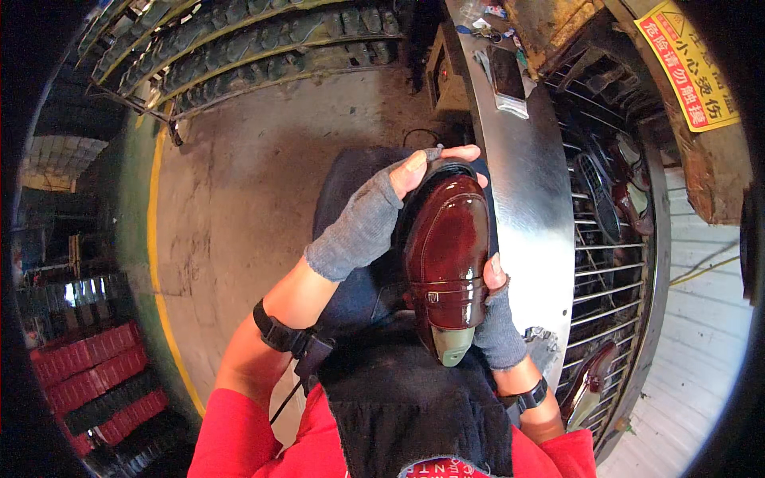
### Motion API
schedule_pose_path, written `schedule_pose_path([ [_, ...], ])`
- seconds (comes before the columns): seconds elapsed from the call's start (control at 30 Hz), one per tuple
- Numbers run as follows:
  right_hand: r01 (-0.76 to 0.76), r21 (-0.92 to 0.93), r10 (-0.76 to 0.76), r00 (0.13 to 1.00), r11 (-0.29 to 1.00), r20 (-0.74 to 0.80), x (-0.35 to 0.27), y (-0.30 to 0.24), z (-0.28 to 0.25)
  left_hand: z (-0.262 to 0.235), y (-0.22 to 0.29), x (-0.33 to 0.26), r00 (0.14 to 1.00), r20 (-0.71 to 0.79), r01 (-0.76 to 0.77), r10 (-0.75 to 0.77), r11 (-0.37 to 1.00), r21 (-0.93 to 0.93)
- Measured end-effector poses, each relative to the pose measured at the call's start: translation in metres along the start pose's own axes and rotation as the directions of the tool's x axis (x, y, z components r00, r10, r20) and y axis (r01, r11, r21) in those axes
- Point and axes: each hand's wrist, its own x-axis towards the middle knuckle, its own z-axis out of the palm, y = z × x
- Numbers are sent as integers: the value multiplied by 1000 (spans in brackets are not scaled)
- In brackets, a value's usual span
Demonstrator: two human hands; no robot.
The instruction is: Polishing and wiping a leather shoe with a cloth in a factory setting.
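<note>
A glossy reddish-brown leather shoe (448,251) is held over my lap, toe pointing away from me. A pale green shoe last (456,346) shows at its heel opening. Around the toe curves a black edge (446,169), which looks like a sole lying against the shoe's underside. My left hand (414,177), in a grey fingerless glove, is closed round the toe end and this black edge. On the right side near the heel, my right hand (497,311), gloved alike, grips the shoe with its thumb up along the side. Its other fingers are hidden beneath.
Right of me runs a shiny metal ledge (530,191) with a phone (506,72) on it. Beyond is a rod rack (610,267) holding a brown shoe on a last (590,382) and a black sole (598,195). Shelves of dark shoes (279,40) stand far left.
</note>
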Motion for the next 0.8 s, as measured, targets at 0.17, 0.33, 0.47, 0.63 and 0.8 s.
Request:
schedule_pose_path([
  [0.17, 31, 20, -31, 999, 999, -18, -5, -12, 18, 1, 1, 1, 999, 22, 24, -24, 1000, 18],
  [0.33, 117, 135, -130, 988, 984, 89, -3, -6, 8, 7, 2, 1, 999, 38, 39, -38, 998, -40],
  [0.47, -2, 35, 3, 1000, 999, -31, -3, -12, 18, 8, 2, 0, 997, 29, 68, -66, 995, -79],
  [0.63, 65, 134, -74, 995, 989, 60, -7, -9, 18, 14, 8, -3, 998, 36, 55, -54, 998, -5],
  [0.8, 1, 94, -11, 995, 996, 102, -12, -1, 5, 22, 22, -18, 997, 71, 29, -30, 999, 14],
])
